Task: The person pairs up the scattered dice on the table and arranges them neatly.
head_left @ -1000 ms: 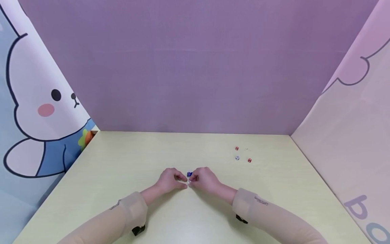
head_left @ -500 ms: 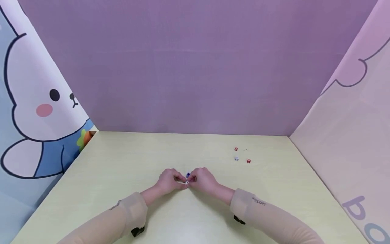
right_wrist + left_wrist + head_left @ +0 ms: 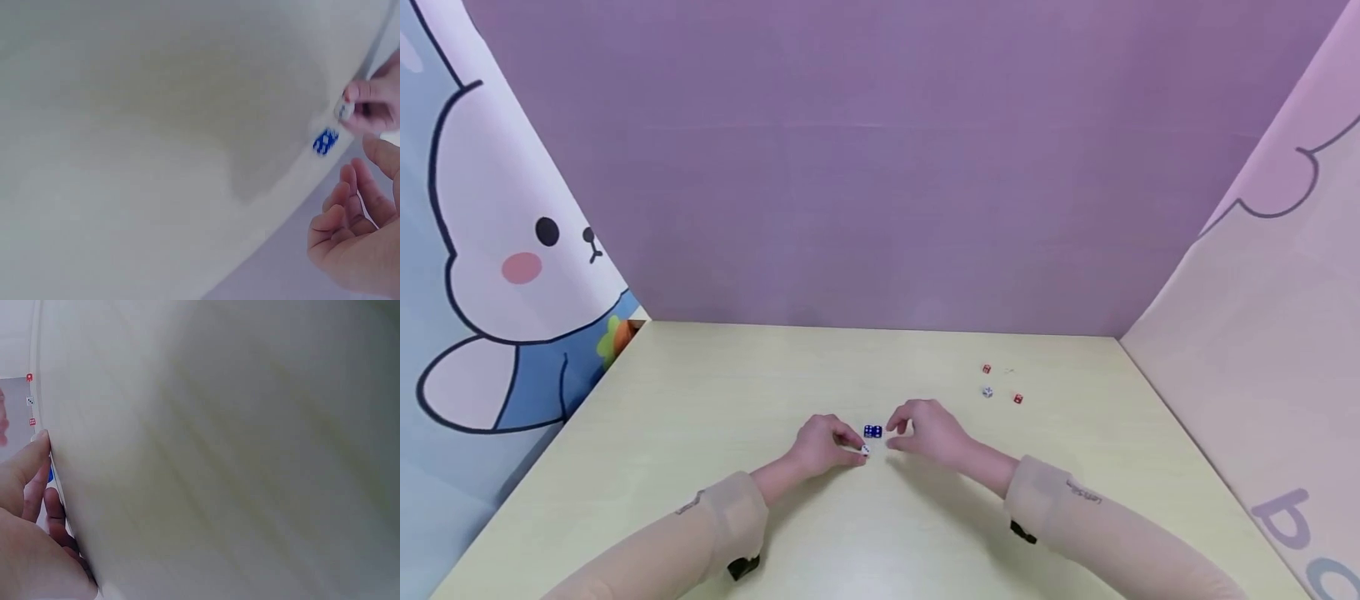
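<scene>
Currently, I read the left grip point(image 3: 820, 446) as pinching a white die point(image 3: 865, 450); I cannot tell whether this die contacts the table point(image 3: 737, 375). Two blue dice point(image 3: 877, 432) sit side by side just beyond it. I read the right grip point(image 3: 928, 429) as relaxed and holding nothing, positioned just to the right of the blue dice. Two red dice point(image 3: 1018, 398) and a second white die point(image 3: 987, 392) rest farther back, toward the table's right side.

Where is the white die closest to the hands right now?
In the head view, the white die is pinched by the left hand, on the near side of the two blue dice and left of the right hand.
</scene>
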Available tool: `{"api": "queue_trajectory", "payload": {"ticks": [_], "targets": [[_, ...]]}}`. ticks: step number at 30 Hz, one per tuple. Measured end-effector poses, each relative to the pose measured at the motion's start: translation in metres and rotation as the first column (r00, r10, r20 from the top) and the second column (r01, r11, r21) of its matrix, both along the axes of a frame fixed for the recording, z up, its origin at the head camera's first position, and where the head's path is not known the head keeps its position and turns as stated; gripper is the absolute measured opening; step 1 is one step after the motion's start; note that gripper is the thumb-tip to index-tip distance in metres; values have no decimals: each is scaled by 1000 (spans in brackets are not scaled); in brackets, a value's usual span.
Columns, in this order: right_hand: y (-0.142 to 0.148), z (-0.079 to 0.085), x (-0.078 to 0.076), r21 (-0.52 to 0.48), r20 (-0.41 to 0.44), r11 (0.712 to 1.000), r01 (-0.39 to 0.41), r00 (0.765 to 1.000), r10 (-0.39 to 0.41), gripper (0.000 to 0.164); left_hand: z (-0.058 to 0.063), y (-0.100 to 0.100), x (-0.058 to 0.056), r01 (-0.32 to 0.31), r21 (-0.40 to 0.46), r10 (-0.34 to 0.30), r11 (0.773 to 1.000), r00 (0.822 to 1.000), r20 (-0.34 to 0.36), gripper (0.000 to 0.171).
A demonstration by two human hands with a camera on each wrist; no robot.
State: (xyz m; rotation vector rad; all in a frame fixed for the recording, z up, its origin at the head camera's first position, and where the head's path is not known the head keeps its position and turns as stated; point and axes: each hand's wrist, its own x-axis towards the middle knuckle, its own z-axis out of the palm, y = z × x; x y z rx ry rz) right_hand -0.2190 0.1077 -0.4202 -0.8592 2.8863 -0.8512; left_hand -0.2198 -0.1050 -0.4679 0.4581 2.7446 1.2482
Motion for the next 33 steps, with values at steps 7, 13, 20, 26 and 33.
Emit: {"api": "queue_trajectory", "payload": {"ticks": [7, 13, 20, 26, 33], "targets": [[32, 15, -11, 23, -62, 1000, 4, 998, -2, 20, 1, 1, 0, -6, -8, 6, 1000, 1000, 14, 18], [58, 23, -16, 26, -76, 999, 45, 996, -43, 20, 2, 1, 2, -2, 15, 1, 1000, 1000, 28, 19], [84, 28, -22, 34, -95, 992, 122, 988, -118, 18, -2, 0, 1, 9, 2, -9, 1000, 1000, -2, 17], [106, 28, -33, 26, -84, 979, 202, 976, -200, 19, -2, 1, 1, 5, -1, -5, 1000, 1000, 7, 18], [129, 19, -47, 28, -90, 959, 283, 956, -279, 22, 2, 1, 2, 9, -3, -9, 1000, 1000, 21, 18]]}}
